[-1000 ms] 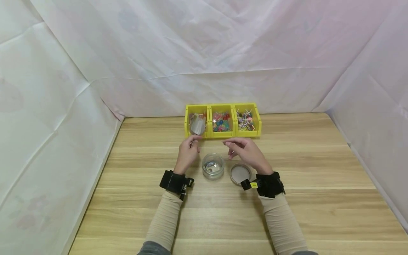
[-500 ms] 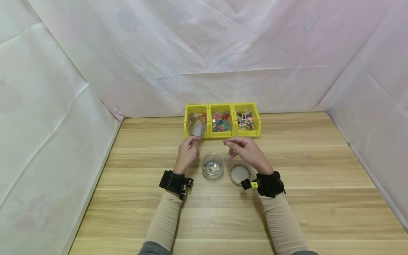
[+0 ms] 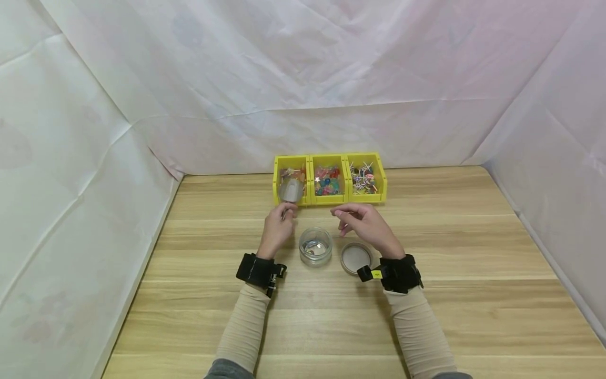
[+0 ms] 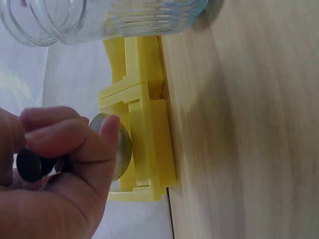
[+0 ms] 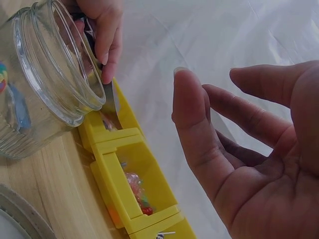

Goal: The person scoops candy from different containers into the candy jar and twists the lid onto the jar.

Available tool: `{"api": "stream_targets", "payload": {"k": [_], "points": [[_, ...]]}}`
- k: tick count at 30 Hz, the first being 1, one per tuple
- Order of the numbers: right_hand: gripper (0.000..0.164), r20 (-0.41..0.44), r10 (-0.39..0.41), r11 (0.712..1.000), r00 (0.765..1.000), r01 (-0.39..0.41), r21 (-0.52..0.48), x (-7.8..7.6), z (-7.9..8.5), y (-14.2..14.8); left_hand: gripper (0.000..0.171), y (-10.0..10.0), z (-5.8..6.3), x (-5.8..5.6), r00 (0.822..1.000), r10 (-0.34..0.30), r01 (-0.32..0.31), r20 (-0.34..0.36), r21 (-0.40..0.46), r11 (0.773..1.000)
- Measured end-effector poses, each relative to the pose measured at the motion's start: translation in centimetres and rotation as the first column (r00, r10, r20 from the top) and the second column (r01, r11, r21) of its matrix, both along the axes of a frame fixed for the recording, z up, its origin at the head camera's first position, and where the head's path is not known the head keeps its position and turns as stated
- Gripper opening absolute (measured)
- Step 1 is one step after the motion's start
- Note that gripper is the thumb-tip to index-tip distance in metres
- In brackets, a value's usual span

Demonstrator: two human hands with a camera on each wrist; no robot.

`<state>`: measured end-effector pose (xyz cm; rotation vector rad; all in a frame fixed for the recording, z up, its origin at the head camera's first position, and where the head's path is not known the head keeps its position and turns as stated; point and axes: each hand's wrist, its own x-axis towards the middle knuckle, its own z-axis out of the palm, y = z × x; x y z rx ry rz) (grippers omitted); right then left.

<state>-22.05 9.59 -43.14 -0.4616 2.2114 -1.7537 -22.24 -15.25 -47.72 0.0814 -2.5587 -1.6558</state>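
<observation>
My left hand (image 3: pixel 278 226) grips the dark handle of a metal scoop (image 3: pixel 291 190). Its grey bowl reaches over the front of the left yellow bin (image 3: pixel 276 181), which holds small wrapped pieces. In the left wrist view the scoop's rounded bowl (image 4: pixel 124 154) shows behind my fingers. My right hand (image 3: pixel 370 227) hovers with fingers loosely bent and thumb apart, holding nothing. Between the hands stands an uncovered glass jar (image 3: pixel 315 262) with a few small pieces at its bottom. A round lid (image 3: pixel 356 258) lies on the table beside the jar, close to my right wrist.
Joined to the left bin are a middle bin (image 3: pixel 329 200) of colourful beads or candies and a right bin (image 3: pixel 369 199) of small lollipops. All stand on the wooden table (image 3: pixel 227 326) near its back edge. A white cloth (image 3: pixel 303 63) hangs behind and at both sides.
The scoop's bowl has shifted slightly left and down over the left bin, still in my left hand. My right hand, the jar and the lid stay in place.
</observation>
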Motion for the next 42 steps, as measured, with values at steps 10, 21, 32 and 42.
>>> {"api": "stream_targets", "payload": {"k": [10,21,32,42], "points": [[0.031,0.005,0.015,1.0,1.0,-0.015,-0.016,0.0,0.0,-0.3,0.028,0.3,0.2,-0.5,1.0,0.011,-0.011,-0.001,-0.03,0.999],[0.033,0.009,0.013,1.0,1.0,-0.014,0.007,-0.1,-0.1,0.0,0.027,0.6,0.0,-0.9,0.999,0.013,-0.016,-0.04,-0.064,0.998],[0.032,-0.016,-0.015,0.998,1.0,0.016,0.057,-0.5,-0.2,0.6,0.029,0.2,0.4,-1.8,0.999,0.008,-0.011,-0.038,-0.085,0.996],[0.032,-0.097,-0.01,0.988,0.995,0.025,0.152,-1.1,-0.5,1.2,0.03,0.1,0.8,-2.3,1.0,-0.003,0.002,-0.011,-0.087,0.996]]}}
